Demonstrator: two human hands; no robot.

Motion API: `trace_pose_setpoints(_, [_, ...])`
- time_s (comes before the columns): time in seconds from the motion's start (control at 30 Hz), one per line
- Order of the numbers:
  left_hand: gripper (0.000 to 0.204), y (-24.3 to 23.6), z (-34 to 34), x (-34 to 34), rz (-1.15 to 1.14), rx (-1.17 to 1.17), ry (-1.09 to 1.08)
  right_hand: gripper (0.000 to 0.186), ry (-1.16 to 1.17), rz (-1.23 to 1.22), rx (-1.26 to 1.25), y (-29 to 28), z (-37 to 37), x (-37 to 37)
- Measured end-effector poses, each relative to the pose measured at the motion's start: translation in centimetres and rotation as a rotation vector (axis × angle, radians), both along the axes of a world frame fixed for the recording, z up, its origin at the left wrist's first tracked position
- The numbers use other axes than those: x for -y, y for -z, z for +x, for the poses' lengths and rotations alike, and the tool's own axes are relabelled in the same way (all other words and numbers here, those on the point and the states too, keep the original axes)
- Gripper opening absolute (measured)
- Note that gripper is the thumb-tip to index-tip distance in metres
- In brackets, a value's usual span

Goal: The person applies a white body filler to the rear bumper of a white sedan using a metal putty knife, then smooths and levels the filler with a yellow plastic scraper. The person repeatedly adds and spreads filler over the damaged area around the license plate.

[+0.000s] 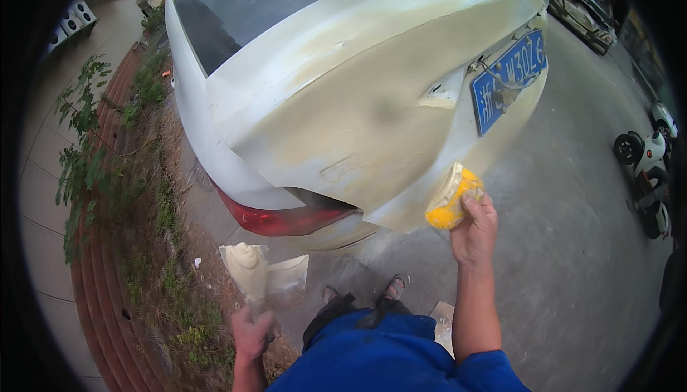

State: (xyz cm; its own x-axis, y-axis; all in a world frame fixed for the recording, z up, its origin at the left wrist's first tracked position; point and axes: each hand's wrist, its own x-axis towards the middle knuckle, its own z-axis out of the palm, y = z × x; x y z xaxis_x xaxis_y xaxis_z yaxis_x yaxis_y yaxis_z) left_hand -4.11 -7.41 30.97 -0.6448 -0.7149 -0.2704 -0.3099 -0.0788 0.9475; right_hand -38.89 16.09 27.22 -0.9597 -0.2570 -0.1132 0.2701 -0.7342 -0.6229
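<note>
The right hand (pixel 472 231) has its fingers clamped on a yellow sanding block (pixel 451 202), soft-looking with a pale sheet on its face, pressed flat to the lower edge of the car (pixel 358 106)'s boot lid, just below the plate (pixel 509 77). The boot lid is dull, chalky filler, beige-yellow in patches and smooth. Under it to the left curves a glossy red tail lamp (pixel 286 217). The plate is a blue rectangle with white characters, hanging tilted on the lid.

The left hand (pixel 252 335) hangs low, well left of the car's rear, fingers curled shut; whether it holds anything I cannot tell. Near it a white board (pixel 265 270) with a heap of cream putty lies on the ground.

The ground is grey concrete, dusty below the car. Left of the car run weeds (pixel 154 199) and a red brick kerb (pixel 104 306). A scooter (pixel 644 177) stands well right of it.
</note>
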Motion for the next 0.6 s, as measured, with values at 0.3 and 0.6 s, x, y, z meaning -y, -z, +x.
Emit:
trace_pose_setpoints(0.3, [0.026, 0.8, 0.7, -0.6, 0.015, -0.01, -0.029, 0.04, -0.042, 0.127, -0.074, -0.3, 1.2, 0.8])
trace_pose_setpoints(0.6, [0.008, 0.6, 0.5, -0.5, 0.061, -0.044, -0.069, 0.033, 0.083, 0.251, -0.088, 1.1, 0.7, 1.0])
